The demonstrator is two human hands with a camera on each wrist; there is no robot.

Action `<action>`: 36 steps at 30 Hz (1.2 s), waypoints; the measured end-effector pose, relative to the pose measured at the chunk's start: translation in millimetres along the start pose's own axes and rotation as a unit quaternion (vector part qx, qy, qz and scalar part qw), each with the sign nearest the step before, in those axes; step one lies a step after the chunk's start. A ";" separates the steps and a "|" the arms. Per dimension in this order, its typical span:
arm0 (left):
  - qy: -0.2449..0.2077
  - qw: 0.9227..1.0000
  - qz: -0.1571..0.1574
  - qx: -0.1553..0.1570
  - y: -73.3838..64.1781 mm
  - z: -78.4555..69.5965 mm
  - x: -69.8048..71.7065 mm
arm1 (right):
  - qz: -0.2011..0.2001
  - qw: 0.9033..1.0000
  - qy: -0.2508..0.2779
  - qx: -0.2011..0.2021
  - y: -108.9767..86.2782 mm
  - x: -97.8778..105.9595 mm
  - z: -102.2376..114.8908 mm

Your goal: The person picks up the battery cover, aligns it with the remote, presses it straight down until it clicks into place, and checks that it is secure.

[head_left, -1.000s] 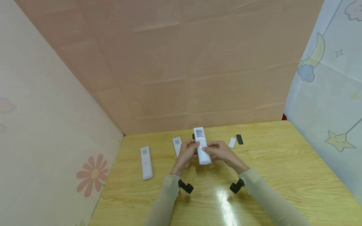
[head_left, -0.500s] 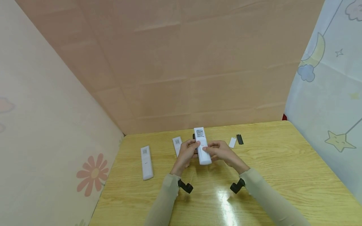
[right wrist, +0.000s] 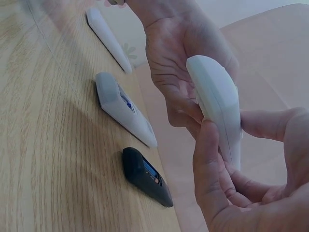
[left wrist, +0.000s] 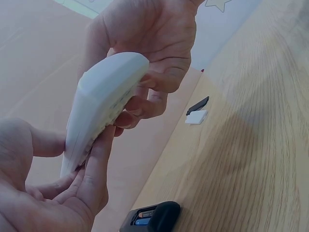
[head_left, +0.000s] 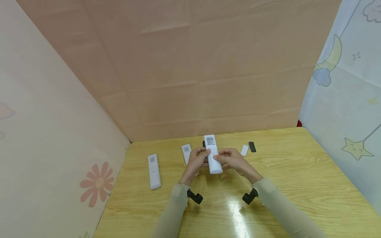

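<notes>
A white remote control (head_left: pixel 213 166) is held in the air over the table, its labelled back turned up. My left hand (head_left: pixel 196 160) grips it from the left, thumb on the back and fingers underneath. From the right, my right hand (head_left: pixel 233 160) holds it too, the thumb pressing on the back near the small mark. In the right wrist view, a black remote (right wrist: pixel 145 176) with batteries in its uncovered compartment lies below the hands. Beside it is a white remote (right wrist: pixel 118 104), also uncovered, showing something blue inside.
Another white remote (head_left: pixel 154 172) lies back up at the left of the wooden table (head_left: pixel 297 185). To the right of the hands, a white battery cover (head_left: pixel 244 150) and a black battery cover (head_left: pixel 252 146) lie side by side. A beige cloth wall (head_left: pixel 196 82) stands behind the table.
</notes>
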State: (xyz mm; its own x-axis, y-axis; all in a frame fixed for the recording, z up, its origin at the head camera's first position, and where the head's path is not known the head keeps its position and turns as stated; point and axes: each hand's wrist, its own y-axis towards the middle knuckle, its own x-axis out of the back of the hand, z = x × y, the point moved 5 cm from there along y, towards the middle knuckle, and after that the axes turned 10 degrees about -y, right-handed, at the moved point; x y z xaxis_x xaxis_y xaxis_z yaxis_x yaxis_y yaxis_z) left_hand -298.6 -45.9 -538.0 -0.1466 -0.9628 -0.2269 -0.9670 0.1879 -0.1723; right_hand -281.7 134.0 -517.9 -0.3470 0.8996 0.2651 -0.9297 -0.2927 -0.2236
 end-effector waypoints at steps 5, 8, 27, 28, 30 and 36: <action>0.005 1.000 -0.004 0.003 -1.2 1.2 1.2 | 0.002 1.000 -0.001 0.006 -0.9 -0.7 0.3; 0.004 1.000 -0.005 0.005 -2.2 0.7 1.4 | 0.002 1.000 0.001 0.007 -1.5 -0.6 0.6; -0.003 1.000 -0.012 -0.003 -4.3 -4.7 -0.8 | 0.000 1.000 0.000 0.013 -0.9 1.4 3.5; -0.004 1.000 -0.011 -0.004 -4.1 -4.7 -0.9 | 0.000 1.000 -0.001 0.013 -0.9 1.5 3.3; -0.005 1.000 -0.010 -0.005 -3.5 -4.5 -0.9 | 0.000 1.000 -0.001 0.013 -0.9 1.4 2.8; -0.002 1.000 -0.009 -0.005 -2.8 -4.0 -0.4 | -0.001 1.000 -0.004 0.013 -0.7 1.6 2.2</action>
State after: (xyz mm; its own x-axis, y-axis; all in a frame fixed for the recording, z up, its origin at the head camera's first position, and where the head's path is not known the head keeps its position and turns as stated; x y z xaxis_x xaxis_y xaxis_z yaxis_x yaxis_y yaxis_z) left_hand -296.7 -46.9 -533.6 -0.1293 -0.9651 -0.2277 -0.9712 0.1696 -0.1674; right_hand -281.8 134.9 -515.2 -0.3459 0.8978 0.2724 -0.9333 -0.2995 -0.1982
